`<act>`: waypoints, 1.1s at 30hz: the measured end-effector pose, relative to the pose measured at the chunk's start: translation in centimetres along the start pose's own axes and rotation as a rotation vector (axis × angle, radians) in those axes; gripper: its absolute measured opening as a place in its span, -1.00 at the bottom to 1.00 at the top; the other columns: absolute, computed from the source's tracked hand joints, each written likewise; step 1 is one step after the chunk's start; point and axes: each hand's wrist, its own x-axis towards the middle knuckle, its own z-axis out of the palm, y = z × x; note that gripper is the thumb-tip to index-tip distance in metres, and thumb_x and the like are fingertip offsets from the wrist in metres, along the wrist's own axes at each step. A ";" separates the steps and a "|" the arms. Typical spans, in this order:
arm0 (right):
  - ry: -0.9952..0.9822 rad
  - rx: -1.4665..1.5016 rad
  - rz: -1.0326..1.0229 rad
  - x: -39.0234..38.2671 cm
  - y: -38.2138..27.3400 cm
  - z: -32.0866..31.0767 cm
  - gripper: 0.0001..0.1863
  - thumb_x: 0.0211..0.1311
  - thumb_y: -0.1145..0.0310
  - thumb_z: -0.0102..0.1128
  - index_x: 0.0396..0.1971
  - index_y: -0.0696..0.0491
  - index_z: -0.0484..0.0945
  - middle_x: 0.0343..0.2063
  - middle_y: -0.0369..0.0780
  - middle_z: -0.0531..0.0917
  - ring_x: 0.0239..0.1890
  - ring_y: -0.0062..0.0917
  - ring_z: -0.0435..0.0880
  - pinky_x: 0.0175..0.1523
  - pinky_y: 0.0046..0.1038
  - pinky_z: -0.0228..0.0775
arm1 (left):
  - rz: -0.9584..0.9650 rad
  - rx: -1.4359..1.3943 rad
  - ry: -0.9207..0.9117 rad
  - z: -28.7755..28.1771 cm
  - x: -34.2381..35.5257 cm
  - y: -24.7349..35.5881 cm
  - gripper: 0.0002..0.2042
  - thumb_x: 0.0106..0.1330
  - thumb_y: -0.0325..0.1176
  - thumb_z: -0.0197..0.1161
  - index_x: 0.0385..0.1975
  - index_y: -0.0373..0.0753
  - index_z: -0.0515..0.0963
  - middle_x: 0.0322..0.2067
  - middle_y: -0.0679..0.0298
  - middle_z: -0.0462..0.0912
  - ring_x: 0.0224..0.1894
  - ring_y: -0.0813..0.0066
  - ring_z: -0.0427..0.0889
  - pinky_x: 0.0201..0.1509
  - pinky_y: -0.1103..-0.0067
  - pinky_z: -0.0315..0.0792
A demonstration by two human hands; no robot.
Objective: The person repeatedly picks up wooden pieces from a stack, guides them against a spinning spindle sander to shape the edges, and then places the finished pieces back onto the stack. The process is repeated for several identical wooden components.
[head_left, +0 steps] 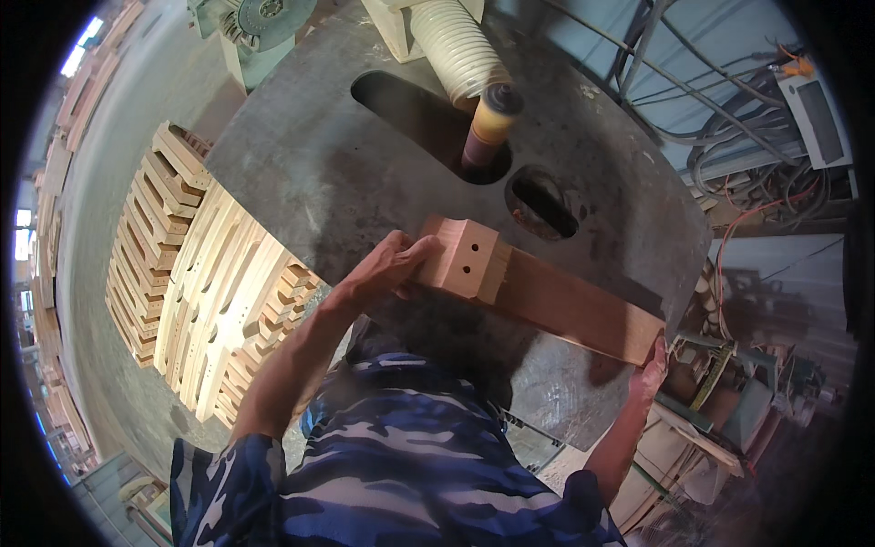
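A reddish-brown wooden chair part is held between my two hands, low over the grey machine table. Its thicker left end has a cut face with two dark drilled holes. My left hand is closed around that thick end. At the other end my right hand grips the narrow tip, its fingers partly hidden by the wood. Beyond the piece, a sanding spindle with a yellow and purplish sleeve stands upright in a slot of the table, apart from the wood.
A ribbed dust hose runs behind the spindle, and an oval opening lies right of it. Stacks of cut wooden parts stand left of the table. Cables hang at the far right, above cluttered wood and tools.
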 end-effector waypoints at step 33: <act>0.122 -0.071 0.121 0.1 -1.1 2.3 -0.44 0.29 0.10 0.11 0.14 0.19 0.40 0.12 -0.21 0.48 0.17 -0.47 0.43 0.28 -0.42 0.22 | 0.119 -0.415 0.013 1.2 -1.5 -3.7 -0.33 0.28 -0.01 0.24 0.21 -0.36 0.21 -0.04 0.17 0.49 -0.10 0.39 0.57 -0.04 0.50 0.51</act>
